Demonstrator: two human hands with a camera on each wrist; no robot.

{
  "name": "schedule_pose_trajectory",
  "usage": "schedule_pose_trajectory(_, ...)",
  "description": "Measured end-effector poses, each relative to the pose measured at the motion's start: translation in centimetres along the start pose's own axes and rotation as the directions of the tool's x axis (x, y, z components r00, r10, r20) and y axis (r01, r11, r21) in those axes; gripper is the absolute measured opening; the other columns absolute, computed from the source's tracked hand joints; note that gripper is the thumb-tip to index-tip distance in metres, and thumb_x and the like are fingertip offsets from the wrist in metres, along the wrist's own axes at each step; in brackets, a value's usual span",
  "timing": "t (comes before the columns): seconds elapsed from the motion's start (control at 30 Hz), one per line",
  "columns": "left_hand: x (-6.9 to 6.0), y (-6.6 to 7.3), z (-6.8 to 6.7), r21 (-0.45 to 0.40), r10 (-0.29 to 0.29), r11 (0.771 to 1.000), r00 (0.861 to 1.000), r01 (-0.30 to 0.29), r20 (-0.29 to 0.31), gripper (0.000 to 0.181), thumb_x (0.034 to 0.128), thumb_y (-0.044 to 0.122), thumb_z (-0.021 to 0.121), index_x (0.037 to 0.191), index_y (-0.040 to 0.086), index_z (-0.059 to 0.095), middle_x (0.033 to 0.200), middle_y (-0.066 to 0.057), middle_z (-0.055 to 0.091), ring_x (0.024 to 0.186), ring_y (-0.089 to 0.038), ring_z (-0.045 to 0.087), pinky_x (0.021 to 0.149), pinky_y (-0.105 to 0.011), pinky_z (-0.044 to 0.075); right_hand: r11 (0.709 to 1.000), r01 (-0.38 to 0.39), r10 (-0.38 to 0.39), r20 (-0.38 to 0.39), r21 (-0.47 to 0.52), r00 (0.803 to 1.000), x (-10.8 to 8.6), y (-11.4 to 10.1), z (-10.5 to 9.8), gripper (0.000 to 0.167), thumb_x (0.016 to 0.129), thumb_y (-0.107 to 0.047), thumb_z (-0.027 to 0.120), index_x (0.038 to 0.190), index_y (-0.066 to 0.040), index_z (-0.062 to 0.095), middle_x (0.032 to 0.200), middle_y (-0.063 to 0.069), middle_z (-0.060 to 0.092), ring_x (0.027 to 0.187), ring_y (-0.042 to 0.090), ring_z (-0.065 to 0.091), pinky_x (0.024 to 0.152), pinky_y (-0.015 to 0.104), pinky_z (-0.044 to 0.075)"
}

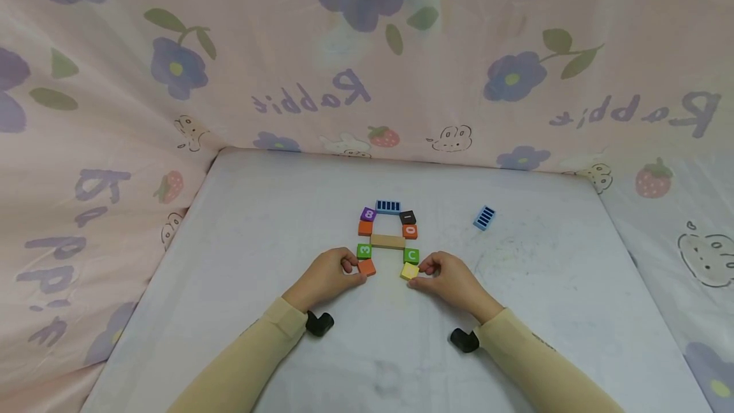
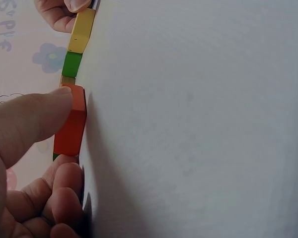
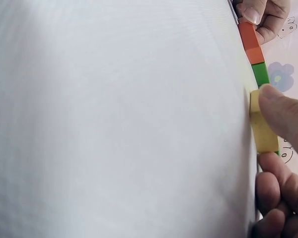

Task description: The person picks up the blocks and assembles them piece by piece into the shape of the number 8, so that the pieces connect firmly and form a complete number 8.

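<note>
My left hand (image 1: 331, 276) pinches an orange block (image 1: 367, 267) between thumb and fingers at the near left end of a block outline. Across from it, a yellow block (image 1: 410, 271) is pinched by my right hand (image 1: 450, 280). Both blocks lie on the white table, seen side-on as the orange block (image 2: 71, 121) in the left wrist view and the yellow block (image 3: 263, 124) in the right wrist view. Just beyond them are a green block marked 3 (image 1: 364, 251) and a green block marked C (image 1: 411, 255). A plain wooden bar (image 1: 387, 241) spans between the two sides.
Farther up the outline are another orange block (image 1: 365, 228), an orange 0 block (image 1: 410, 231), a purple 8 block (image 1: 368, 214), a black block (image 1: 408, 217) and a blue striped block (image 1: 388, 207) across the top. A second blue striped block (image 1: 484, 217) lies apart at right.
</note>
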State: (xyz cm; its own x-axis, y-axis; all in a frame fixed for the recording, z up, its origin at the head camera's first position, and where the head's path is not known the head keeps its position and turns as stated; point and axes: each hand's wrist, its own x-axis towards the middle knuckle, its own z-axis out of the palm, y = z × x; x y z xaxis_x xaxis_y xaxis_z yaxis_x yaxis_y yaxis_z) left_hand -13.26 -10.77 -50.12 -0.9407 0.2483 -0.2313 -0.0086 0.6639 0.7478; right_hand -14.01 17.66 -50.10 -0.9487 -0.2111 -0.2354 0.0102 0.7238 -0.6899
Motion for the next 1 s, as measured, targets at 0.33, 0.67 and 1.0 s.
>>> schedule_pose_trajectory(0.33,0.02,-0.1,0.0,0.001,-0.004,1.0,1.0,0.004,0.002,0.035,0.0811,0.039,0.078,0.1,0.013,0.064,0.087,0.001,0.057,0.075,-0.016,0.051,0.066,-0.033,0.044,1.0,-0.001,0.001,-0.003,0.006,1.0,0.02,-0.19,0.13,0.043,0.068,-0.045,0.086,0.089,-0.014,0.064,0.084,-0.001,0.057,0.077,0.017,0.048,0.068,0.033,0.041)
schedule_pose_trajectory(0.67,0.17,-0.21,0.07,0.005,-0.006,1.0,1.0,0.006,-0.002,0.035,0.0808,0.039,0.078,0.1,0.013,0.064,0.086,0.002,0.057,0.075,-0.016,0.051,0.066,-0.032,0.044,1.0,0.003,-0.003,-0.004,0.004,1.0,0.05,0.0,0.22,0.044,0.068,-0.047,0.085,0.09,-0.015,0.064,0.085,-0.002,0.057,0.077,0.017,0.049,0.068,0.033,0.041)
schedule_pose_trajectory(1.0,0.08,-0.1,0.11,0.003,-0.003,1.0,1.0,0.003,-0.008,0.035,0.0806,0.039,0.078,0.099,0.013,0.064,0.086,0.002,0.057,0.075,-0.016,0.051,0.067,-0.032,0.044,1.0,0.013,-0.013,-0.008,-0.004,1.0,-0.05,-0.04,0.15,0.043,0.068,-0.046,0.085,0.089,-0.015,0.064,0.084,-0.002,0.057,0.076,0.017,0.048,0.068,0.033,0.041)
